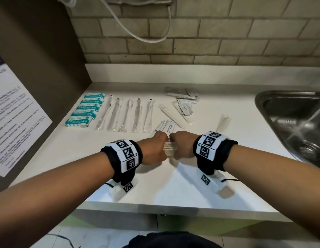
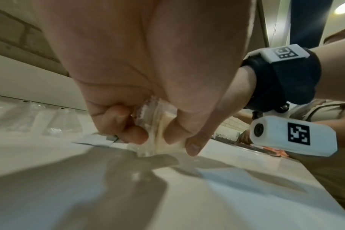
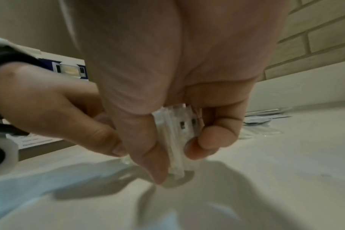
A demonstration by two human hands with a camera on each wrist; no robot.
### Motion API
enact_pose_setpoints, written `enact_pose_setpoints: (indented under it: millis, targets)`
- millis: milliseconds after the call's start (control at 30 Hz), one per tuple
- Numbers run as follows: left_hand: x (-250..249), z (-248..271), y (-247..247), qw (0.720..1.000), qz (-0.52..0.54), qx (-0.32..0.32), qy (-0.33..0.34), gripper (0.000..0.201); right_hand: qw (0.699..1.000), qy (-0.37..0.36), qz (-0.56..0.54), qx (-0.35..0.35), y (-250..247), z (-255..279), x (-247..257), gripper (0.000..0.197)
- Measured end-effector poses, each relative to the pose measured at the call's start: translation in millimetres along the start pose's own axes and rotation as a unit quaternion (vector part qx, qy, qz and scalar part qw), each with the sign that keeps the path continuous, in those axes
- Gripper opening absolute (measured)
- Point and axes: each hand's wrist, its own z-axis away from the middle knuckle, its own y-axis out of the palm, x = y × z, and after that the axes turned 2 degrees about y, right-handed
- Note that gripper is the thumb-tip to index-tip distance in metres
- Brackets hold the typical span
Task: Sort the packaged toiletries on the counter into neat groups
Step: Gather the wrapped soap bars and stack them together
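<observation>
So far, left of the sink: soaps and brushes lie in rows. Sachets nearer the sink are still jumbled. Both hands, left and right, curl fingers around a clear packet bundle on the counter. Roughly half done.

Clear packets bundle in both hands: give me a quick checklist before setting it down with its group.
1. Left hand grips the bundle of clear packets: ok.
2. Right hand grips it too: ok.
3. Packet ends squared against the counter: cannot tell, blurred.
4. Teal packs in a neat column: ok.
5. Long clear sleeves in a row: ok.
6. Sachets at the back sorted: not ok, loosely heaped.
</observation>
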Motion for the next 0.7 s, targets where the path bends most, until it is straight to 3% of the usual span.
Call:
enact_pose_setpoints:
  millis: [200,467,700]
  targets:
    - [0.8,-1.6,9.5,1.000,-0.015,0.014,0.003,0.052,0.999,0.024,0.012,0.030,9.3,1.0,7.1,0.068]
    - [0.9,1.4,8.9,1.000,0.010,0.012,-0.002,0.056,1.000,0.005,-0.005,0.007,3.9,0.1,2.7,0.043]
    - [2.1,-1.7,11.0,1.000,0.030,0.007,0.000,0.048,1.000,0.010,-0.011,0.011,10.7,1.3,1.5,0.046]
